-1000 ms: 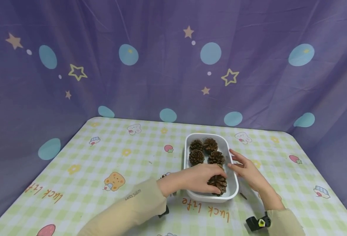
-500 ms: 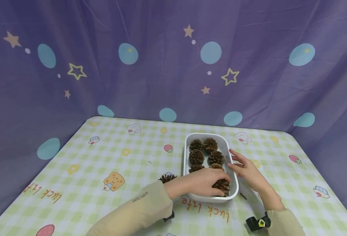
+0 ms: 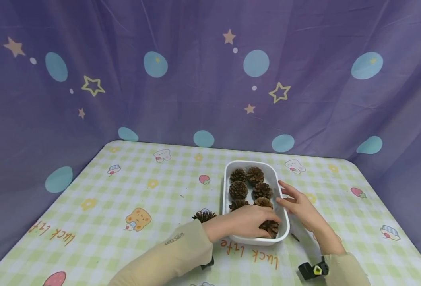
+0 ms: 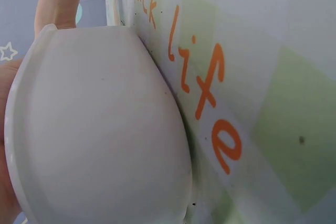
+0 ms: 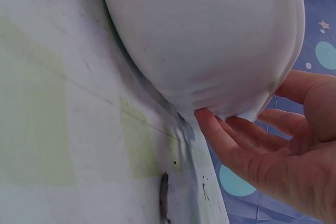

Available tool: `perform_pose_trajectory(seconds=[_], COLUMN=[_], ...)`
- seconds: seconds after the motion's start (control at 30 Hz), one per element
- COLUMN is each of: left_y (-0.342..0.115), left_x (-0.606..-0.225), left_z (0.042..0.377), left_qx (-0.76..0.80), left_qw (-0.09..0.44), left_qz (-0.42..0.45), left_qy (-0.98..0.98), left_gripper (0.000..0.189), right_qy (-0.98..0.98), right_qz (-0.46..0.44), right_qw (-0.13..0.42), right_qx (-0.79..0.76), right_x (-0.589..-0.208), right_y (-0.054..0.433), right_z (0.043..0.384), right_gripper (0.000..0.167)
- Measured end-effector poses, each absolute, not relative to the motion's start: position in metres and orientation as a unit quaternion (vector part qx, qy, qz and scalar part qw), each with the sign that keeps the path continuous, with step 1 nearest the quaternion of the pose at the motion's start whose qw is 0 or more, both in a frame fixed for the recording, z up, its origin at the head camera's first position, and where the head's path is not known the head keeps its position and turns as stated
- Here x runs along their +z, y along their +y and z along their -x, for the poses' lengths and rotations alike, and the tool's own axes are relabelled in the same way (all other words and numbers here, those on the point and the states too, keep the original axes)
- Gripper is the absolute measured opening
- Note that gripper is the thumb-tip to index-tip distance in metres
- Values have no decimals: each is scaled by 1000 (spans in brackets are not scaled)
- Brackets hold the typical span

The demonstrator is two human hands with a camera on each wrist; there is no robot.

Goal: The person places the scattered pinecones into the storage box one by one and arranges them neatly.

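Observation:
My left hand (image 3: 249, 221) reaches into the near end of a white plastic box (image 3: 286, 222), its thumb and fingers curled round a brown pine cone (image 3: 270, 228). Several other pine cones (image 3: 238, 190) sit in two rows in the box, and the hand partly covers the nearer ones. At the box's right side my right hand (image 3: 299, 204) holds the rim, thumb on top and fingers against the outer wall (image 5: 210, 35). In the left wrist view the box wall (image 4: 100, 124) hides the left hand's fingers and the cone.
Another pine cone (image 3: 204, 215) lies on the checked tablecloth (image 3: 174, 178) left of the box, partly behind the left forearm. A small dark fragment (image 3: 295, 237) lies right of the box. A purple curtain (image 3: 196, 111) hangs behind the table.
My left hand has shifted slightly right and toward the box's near right corner with the pine cone. The pine cone outside has come more into view. My right hand stays in place.

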State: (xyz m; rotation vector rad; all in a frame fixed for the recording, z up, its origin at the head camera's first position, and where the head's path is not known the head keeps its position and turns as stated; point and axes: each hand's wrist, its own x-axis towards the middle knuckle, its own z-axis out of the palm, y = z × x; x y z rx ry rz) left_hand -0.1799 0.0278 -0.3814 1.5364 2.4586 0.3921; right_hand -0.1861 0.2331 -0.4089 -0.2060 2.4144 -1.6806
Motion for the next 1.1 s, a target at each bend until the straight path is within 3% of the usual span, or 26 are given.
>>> perform_pose_trajectory(seconds=[0.37,0.6,0.9,1.1], left_y=[25,16,-24,-58], left_x=[-378,-366,-352,-345], left_z=[182,183,181,179], left_qx=[147,167,175,192], left_qw=[123,96,48,49], left_qz=[-519,-515,-492,-443], left_qy=[833,835,852,874], left_gripper=[49,48,38,40], right_qy=[816,814,813,812], right_qz=[65,68,57,54], right_qw=[96,99,95,96], right_qx=[-566,-568,-571,-573], right_x=[-406,-404,-406,-407], right_y=[233,235,232,230], right_z=[186,185,185,186], right_gripper=[67,68,65,64])
